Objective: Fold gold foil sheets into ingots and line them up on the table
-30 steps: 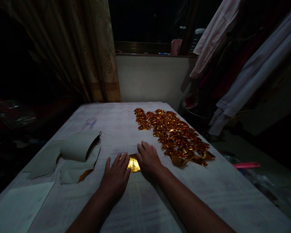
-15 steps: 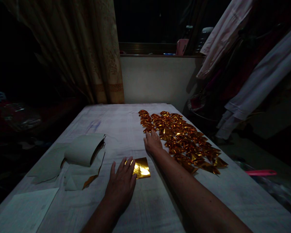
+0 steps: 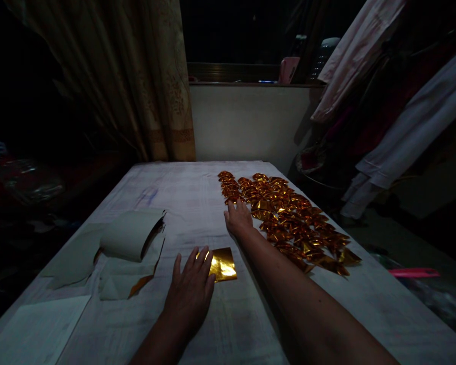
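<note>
A gold foil square [image 3: 223,264] lies flat on the cloth-covered table [image 3: 197,203]. My left hand [image 3: 192,290] rests flat beside it, fingers spread, fingertips on its left edge. My right hand [image 3: 237,218] is stretched forward with fingers flat, its fingertips touching the near left edge of a spread of several folded gold foil pieces [image 3: 289,215] on the table's right side. Neither hand holds anything.
A curled stack of grey-backed foil sheets [image 3: 131,235] lies at the left, with a white paper sheet [image 3: 34,329] at the near left corner. A curtain [image 3: 137,86] hangs behind, clothes [image 3: 383,101] hang at the right, and a pink object [image 3: 414,272] lies low right.
My right hand left the gold square and reached forward to the folded pieces. My left hand stayed by the square.
</note>
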Action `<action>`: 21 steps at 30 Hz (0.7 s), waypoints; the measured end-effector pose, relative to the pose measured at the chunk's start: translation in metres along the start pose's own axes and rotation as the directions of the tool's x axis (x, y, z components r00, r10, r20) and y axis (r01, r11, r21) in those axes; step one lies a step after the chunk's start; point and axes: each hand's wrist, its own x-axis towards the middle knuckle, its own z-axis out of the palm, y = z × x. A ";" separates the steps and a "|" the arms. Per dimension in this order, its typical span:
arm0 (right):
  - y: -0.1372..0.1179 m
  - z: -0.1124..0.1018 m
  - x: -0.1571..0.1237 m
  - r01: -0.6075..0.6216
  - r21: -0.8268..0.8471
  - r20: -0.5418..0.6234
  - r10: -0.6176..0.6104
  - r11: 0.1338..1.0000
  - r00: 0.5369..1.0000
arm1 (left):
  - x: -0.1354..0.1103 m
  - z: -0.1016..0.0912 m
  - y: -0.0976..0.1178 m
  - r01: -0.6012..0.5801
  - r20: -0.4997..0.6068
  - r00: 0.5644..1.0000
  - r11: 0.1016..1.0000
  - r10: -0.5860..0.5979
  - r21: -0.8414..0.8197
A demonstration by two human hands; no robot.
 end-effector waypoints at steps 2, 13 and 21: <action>-0.001 0.000 0.003 -0.005 -0.001 0.003 0.005 1.000 1.000 | 0.000 0.001 -0.001 -0.006 -0.005 1.000 1.000 0.006 0.003; -0.003 0.001 0.015 0.007 -0.002 -0.007 -0.007 1.000 1.000 | -0.002 0.008 -0.002 -0.030 -0.074 0.997 0.999 0.033 0.036; -0.003 -0.005 0.010 0.035 -0.012 -0.064 -0.036 0.999 0.997 | -0.003 0.009 -0.002 -0.035 -0.088 0.995 0.999 0.038 0.038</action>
